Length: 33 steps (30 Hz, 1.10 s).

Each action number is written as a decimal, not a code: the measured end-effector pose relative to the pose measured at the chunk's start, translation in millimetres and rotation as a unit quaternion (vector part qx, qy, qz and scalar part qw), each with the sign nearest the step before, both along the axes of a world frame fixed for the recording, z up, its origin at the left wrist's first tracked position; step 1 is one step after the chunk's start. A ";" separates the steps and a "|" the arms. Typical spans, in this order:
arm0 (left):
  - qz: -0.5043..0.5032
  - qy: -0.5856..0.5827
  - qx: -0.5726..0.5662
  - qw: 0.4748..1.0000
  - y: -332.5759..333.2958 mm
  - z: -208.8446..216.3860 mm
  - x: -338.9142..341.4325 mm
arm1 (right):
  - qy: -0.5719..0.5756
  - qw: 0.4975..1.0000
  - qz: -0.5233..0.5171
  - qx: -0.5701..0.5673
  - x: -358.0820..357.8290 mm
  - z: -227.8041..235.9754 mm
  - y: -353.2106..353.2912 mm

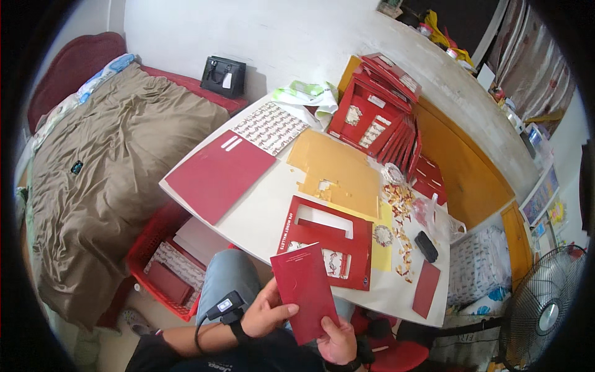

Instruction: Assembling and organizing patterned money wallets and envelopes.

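Note:
A long dark red paper envelope (304, 288) is held upright between my two hands, above my lap at the table's near edge. My left hand (268, 313) grips its left edge, thumb across the front. At the lower right corner, my right hand (338, 342) pinches it between thumb and fingers. Just beyond lies a red cardboard pack (362, 248) with cut-out windows, partly covered by the envelope. A similar red envelope (426, 290) lies flat near the table's right corner.
Red window packs (378, 102) stand stacked at the back. A tan sheet (334, 167), a large red sheet (220, 177), a patterned sheet (271, 127), small loose pieces (403, 214) and a black object (426, 247) cover the table. A red basket (139, 260) sits left; a fan (545, 310) stands right.

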<state>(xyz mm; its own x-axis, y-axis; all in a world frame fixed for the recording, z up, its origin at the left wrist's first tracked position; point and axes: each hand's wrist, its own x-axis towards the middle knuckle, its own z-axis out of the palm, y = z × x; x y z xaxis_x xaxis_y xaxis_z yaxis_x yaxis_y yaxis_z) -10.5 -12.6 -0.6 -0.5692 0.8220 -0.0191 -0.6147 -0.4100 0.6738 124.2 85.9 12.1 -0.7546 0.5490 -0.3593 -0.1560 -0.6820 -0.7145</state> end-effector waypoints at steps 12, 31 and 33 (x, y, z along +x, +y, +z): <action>-0.193 0.151 0.055 0.968 -38.2 -6.7 -82.3 | -0.020 0.651 0.205 0.731 8.4 66.2 82.4; -0.175 0.174 -0.091 0.965 -5.2 0.4 -5.9 | 0.039 0.938 0.138 0.317 -18.4 14.1 39.3; -0.170 0.164 -0.063 0.970 -4.7 -7.3 -6.9 | 0.036 0.940 0.141 0.309 -20.5 19.2 41.9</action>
<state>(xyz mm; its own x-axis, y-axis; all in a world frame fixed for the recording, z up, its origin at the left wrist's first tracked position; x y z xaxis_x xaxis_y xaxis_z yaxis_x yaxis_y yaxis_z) -17.3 -17.2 -7.8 -0.2587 0.9660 0.0049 -0.4437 -0.1233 0.8877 103.7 127.8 31.3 -0.9116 0.4106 0.0204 -0.0951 -0.1622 -0.9822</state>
